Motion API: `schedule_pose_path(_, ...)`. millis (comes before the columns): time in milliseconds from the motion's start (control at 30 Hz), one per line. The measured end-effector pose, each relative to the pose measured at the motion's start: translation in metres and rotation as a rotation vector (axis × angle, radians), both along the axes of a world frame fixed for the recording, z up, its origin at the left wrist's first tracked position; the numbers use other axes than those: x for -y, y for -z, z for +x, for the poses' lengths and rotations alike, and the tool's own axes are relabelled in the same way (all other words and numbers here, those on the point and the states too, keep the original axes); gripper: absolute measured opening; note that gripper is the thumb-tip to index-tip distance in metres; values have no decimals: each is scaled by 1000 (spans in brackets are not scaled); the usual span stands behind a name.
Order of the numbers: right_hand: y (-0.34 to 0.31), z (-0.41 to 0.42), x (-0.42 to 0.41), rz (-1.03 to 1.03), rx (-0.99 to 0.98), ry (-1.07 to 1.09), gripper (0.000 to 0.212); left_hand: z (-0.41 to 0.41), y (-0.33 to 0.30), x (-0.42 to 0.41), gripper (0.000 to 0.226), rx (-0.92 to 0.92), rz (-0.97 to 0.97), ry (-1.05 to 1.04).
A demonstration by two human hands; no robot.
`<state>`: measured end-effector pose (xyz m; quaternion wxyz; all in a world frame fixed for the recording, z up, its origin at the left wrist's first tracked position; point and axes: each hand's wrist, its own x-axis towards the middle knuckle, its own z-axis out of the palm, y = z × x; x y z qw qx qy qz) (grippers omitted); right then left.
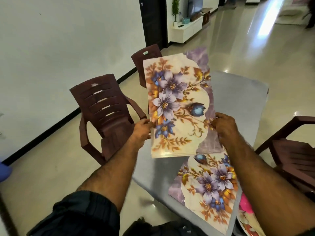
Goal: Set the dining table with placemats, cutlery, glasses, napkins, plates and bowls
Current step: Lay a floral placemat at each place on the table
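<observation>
Currently a thin stack of floral placemats (177, 106) is held above the grey surface (238, 103), gripped at its edges by the left hand (142, 132) and right hand (223, 126). One further placemat (208, 188) lies flat on the surface. Three maroon plastic chairs (105, 109) are counted around it. No writing is legible.

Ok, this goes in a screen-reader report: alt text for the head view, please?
Both hands, left hand and right hand, hold a stack of floral placemats above a grey table. Another floral placemat already lies on it; dark brown plastic chairs stand around.
</observation>
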<state>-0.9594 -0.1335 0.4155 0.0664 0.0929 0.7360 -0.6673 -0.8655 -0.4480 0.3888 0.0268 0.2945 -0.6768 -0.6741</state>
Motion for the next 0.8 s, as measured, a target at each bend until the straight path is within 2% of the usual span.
schedule_pose_path(100, 23, -2, 22, 25, 107, -77, 12, -4, -10, 32, 38, -136, 164, 105)
schedule_pose_path(200, 38, -5, 53, 63, 161, -47, 1, -6, -7, 64, 32, -177, 179, 126)
schedule_pose_path(267, 46, -3, 82, 128, 124, 8, 6, -10, -1, 95, 26, -180, 153, 144)
schedule_pose_path(400, 57, 7, 138, 219, 71, 162, 12, -24, 11, 163, 52, -182, 142, 192)
schedule_pose_path(500, 59, 12, 162, 194, 18, 296, 28, -36, 11, 200, 42, -206, 176, 222)
schedule_pose_path(567, 65, 14, 170, 189, 57, 341, 28, -44, 12, 218, 35, -183, 190, 277)
schedule_pose_path(667, 83, 23, 174, 269, 170, 285, 10, -44, 24, 225, 33, -104, 145, 291)
schedule_pose_path(800, 120, 37, 173, 327, 318, 299, 13, -36, 51, 220, 30, 23, 66, 292)
